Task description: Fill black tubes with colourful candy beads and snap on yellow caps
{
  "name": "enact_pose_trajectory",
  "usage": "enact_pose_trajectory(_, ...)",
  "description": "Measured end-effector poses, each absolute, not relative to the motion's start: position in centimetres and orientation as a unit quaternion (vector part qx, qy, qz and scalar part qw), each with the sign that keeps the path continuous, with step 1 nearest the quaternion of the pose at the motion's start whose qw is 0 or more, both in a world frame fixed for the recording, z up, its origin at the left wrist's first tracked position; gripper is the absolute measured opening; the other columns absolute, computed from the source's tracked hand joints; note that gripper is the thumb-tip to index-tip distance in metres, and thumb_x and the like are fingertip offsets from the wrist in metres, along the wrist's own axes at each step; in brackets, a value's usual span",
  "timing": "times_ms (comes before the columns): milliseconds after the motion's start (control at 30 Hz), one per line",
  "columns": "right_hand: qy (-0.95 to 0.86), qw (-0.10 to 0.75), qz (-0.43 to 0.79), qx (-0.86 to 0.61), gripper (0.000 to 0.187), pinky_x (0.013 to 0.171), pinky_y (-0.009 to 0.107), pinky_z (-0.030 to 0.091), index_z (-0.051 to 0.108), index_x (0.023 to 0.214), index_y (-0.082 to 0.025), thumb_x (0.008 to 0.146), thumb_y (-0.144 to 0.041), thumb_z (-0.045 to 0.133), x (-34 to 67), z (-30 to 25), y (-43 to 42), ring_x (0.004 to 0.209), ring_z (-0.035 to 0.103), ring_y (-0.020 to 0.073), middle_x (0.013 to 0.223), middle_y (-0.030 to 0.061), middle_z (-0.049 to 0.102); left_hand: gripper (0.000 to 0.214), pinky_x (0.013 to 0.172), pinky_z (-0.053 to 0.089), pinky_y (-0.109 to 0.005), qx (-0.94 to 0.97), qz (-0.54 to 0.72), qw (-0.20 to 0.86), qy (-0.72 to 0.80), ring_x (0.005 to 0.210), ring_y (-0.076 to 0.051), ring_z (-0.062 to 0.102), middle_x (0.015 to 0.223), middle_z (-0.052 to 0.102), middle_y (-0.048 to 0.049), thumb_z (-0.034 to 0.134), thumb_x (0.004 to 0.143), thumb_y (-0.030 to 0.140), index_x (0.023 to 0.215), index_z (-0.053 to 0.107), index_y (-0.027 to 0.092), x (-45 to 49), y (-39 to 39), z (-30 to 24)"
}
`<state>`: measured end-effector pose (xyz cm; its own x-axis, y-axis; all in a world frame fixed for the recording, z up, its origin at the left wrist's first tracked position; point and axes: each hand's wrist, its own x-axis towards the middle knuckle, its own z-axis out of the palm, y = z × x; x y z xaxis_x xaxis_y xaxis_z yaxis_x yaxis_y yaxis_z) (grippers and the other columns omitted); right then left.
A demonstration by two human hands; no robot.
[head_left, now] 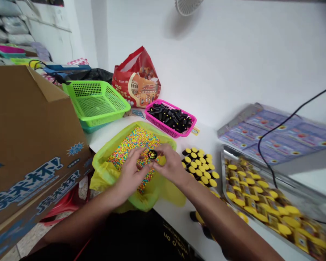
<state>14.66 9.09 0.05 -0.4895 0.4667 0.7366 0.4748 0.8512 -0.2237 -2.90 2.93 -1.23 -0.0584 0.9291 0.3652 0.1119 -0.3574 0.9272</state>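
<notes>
Both my hands meet over a yellow-green bag [103,165] filled with small multicoloured candy beads [136,143]. Between them they hold a small black tube [152,154], its open end facing me with beads inside. My left hand [130,170] pinches it from the left, fingers curled. From the right, my right hand [170,165] grips it the same way. A cluster of upright black tubes with yellow caps [199,166] stands just right of my right hand.
A pink basket [190,129] of black tubes sits behind the bag, a green basket [96,99] to its left, a red bag [137,79] at the wall. A metal tray [225,174] of capped, labelled tubes lies right. A large cardboard box [29,137] stands left.
</notes>
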Motion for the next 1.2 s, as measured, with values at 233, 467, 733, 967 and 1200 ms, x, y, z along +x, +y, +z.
enact_pose_trajectory(233,-0.89,0.322,-0.118,-0.302,0.028,0.071,0.039,0.05,0.055,0.11,-0.02,0.083,-0.012,0.058,16.4,0.0,7.7,0.086,0.062,0.027,0.094,0.0107,0.066,0.045,0.069,0.052,-0.026,0.595,0.607,0.343,0.399,0.102,-0.021,0.064,0.117,0.065,-0.008,0.065,0.08,0.012,0.124,0.063,0.023,-2.1,1.6,-0.8)
enact_pose_trajectory(467,-0.876,0.237,-0.09,-0.41,0.018,0.067,0.036,0.045,0.059,0.096,-0.017,0.078,-0.016,0.06,16.7,0.4,8.1,0.083,0.06,0.0263,0.092,0.0121,0.066,0.021,0.065,0.048,-0.027,0.514,0.606,0.397,0.459,0.082,-0.019,0.063,0.088,0.066,-0.0044,0.066,0.083,0.024,0.103,0.069,0.018,-2.9,2.1,-1.4)
enact_pose_trajectory(733,-0.796,0.438,0.149,-0.391,0.024,0.066,0.03,0.052,0.056,0.095,-0.024,0.074,-0.016,0.064,14.7,-0.4,5.0,0.07,0.063,0.0169,0.082,-0.0003,0.065,0.039,0.079,0.055,-0.03,0.646,0.555,0.368,0.373,0.104,-0.021,0.066,0.119,0.068,-0.009,0.071,0.087,0.022,0.125,0.066,0.023,-2.2,1.7,-0.9)
enact_pose_trajectory(967,-0.784,0.429,0.127,-0.431,0.02,0.065,0.032,0.053,0.066,0.106,-0.026,0.087,-0.029,0.067,19.1,1.3,1.7,0.071,0.065,0.0175,0.088,0.0034,0.069,0.027,0.075,0.056,-0.029,0.638,0.54,0.393,0.382,0.091,-0.02,0.07,0.101,0.073,-0.0068,0.078,0.082,0.025,0.107,0.073,0.021,-2.7,1.2,-0.5)
enact_pose_trajectory(1200,-0.567,0.335,0.05,-0.751,0.018,0.059,0.03,0.042,0.066,0.068,-0.021,0.079,-0.035,0.067,35.6,1.3,-2.4,0.062,0.059,0.0179,0.066,0.0021,0.065,0.035,0.031,0.032,-0.016,0.457,0.47,0.609,0.447,0.042,-0.011,0.061,0.073,0.066,0.0025,0.087,0.071,0.038,0.094,0.069,0.018,-2.9,1.1,0.1)
